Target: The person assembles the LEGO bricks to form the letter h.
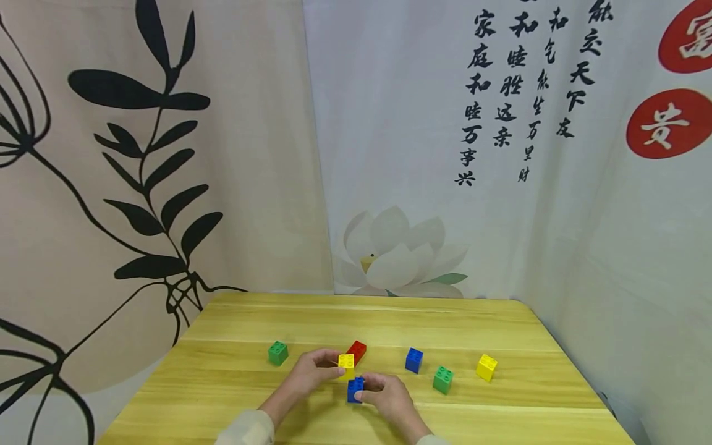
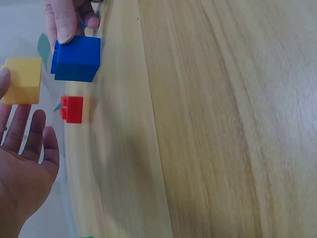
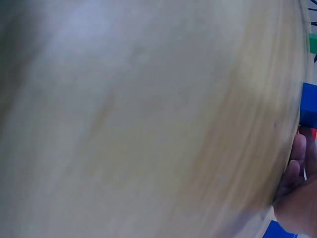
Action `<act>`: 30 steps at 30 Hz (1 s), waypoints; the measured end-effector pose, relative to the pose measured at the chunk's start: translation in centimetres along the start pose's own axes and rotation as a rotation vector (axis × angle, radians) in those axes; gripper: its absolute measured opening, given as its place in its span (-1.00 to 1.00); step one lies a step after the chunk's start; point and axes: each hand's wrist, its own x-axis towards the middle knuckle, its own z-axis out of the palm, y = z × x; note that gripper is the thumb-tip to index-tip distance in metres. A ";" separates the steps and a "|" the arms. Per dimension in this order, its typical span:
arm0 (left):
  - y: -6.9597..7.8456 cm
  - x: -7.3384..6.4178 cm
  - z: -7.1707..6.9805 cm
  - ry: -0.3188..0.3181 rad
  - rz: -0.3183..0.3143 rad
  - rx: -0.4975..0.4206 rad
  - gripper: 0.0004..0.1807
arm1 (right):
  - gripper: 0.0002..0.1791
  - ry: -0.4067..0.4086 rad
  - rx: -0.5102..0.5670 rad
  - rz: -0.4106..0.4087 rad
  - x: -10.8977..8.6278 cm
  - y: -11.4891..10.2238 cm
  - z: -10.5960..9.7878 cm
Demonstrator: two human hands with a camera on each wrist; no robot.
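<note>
Pinching yellow block [image 1: 346, 363] left, blue block [image 1: 353, 388] right

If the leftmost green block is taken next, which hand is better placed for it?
Probably the left hand: it is nearer the leftmost green block than the right hand, though it must first release its yellow block.

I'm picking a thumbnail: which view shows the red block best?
The left wrist view: the red block is whole and unobstructed there. The head view has it partly behind the held yellow block; the right wrist view, just a red sliver.
</note>
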 end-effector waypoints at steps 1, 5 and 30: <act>0.0 0.1 0.1 -0.002 0.000 0.002 -0.51 | -0.55 0.000 0.001 0.000 0.0 0.0 0.0; 0.0 0.1 0.3 -0.014 0.004 0.014 -0.54 | -0.54 0.001 0.003 -0.006 0.0 0.1 0.0; 0.2 -0.2 1.6 -0.063 -0.015 0.034 -0.62 | -0.56 -0.008 0.023 -0.053 -0.2 0.1 0.0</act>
